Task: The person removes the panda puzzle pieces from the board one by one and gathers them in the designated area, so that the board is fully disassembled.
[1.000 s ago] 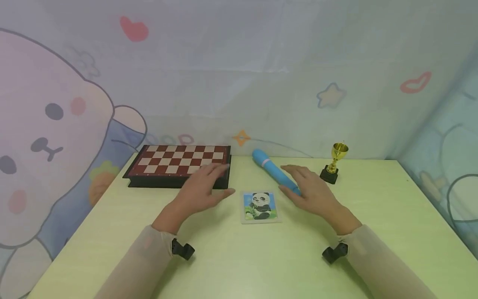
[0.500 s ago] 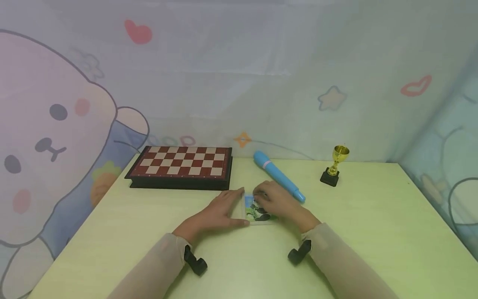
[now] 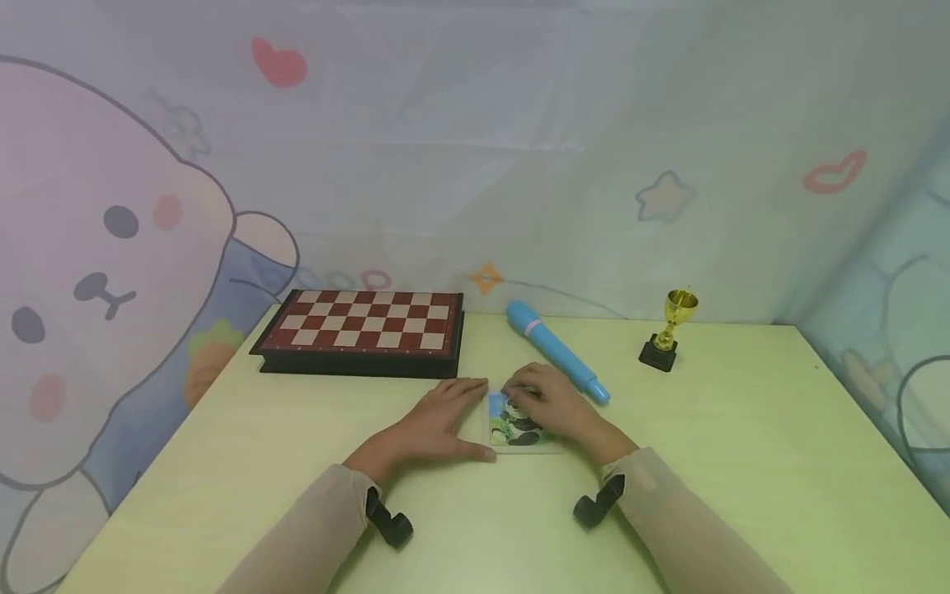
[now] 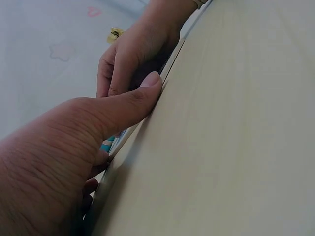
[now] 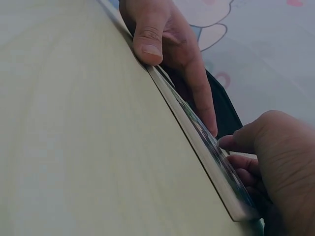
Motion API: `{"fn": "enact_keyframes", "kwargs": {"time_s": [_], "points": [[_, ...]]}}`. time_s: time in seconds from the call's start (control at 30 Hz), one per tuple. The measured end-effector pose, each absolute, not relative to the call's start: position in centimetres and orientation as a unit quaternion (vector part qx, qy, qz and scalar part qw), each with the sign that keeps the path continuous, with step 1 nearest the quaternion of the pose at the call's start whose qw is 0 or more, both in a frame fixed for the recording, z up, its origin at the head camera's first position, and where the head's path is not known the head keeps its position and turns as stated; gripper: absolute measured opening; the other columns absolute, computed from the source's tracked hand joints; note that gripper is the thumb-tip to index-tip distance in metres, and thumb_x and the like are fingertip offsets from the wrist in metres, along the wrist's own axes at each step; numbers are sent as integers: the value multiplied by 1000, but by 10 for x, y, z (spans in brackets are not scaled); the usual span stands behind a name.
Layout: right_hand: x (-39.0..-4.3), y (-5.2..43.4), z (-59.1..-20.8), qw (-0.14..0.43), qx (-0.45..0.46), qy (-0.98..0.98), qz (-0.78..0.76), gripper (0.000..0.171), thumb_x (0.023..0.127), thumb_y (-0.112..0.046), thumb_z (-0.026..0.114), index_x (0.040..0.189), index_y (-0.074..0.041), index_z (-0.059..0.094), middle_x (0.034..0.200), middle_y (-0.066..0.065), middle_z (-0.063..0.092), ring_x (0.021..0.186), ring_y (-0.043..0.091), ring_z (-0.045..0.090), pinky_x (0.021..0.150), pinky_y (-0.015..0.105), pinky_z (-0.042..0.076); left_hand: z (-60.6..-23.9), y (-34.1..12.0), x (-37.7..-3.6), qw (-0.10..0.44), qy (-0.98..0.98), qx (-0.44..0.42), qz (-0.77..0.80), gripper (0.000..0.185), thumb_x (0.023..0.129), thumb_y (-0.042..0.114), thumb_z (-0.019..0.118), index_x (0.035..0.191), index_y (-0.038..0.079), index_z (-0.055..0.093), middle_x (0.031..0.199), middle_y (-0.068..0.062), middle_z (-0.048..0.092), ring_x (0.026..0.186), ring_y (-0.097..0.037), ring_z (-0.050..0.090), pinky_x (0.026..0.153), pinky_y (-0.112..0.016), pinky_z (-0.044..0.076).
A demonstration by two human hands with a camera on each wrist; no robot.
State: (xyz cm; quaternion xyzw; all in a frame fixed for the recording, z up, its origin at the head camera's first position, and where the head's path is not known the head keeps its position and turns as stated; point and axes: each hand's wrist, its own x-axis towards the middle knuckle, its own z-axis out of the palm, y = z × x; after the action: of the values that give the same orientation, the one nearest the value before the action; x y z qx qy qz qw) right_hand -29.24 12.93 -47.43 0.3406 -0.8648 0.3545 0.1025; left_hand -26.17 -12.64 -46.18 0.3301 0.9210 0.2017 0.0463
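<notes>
A flat square panda picture board with a pale rim lies on the table. My left hand lies along its left side, thumb at the near corner and fairly straight fingers at the far corner. In the right wrist view, the left thumb touches the board's near corner. My right hand grips at the upper part of the picture with curled fingers; its exact contact is hidden. In the left wrist view, the right hand bends down over the board. Both hands cover part of the panda.
A red and white chessboard box stands at the back left. The blue stick, with a rounded end, lies just behind my right hand. Farther right stands a small gold trophy cup. A printed cloth hangs behind the table.
Both hands, raised and apart on either side of the board a second ago, have come down and inward onto it. During the last half second they have barely moved.
</notes>
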Motion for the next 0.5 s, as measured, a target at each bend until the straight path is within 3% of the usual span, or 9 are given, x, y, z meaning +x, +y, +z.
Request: {"fn": "enact_keyframes", "kwargs": {"time_s": [0.5], "points": [[-294,129,-465,69,326,-872,359,17,98,-19,66,107,-15,80,107,-3,69,103,17,64,89,39,53,-462,-125,-260,35,930,319,178,111,78,84,58,160,16,28,163,1,27,150,-22,21,118,-54,23]]}}
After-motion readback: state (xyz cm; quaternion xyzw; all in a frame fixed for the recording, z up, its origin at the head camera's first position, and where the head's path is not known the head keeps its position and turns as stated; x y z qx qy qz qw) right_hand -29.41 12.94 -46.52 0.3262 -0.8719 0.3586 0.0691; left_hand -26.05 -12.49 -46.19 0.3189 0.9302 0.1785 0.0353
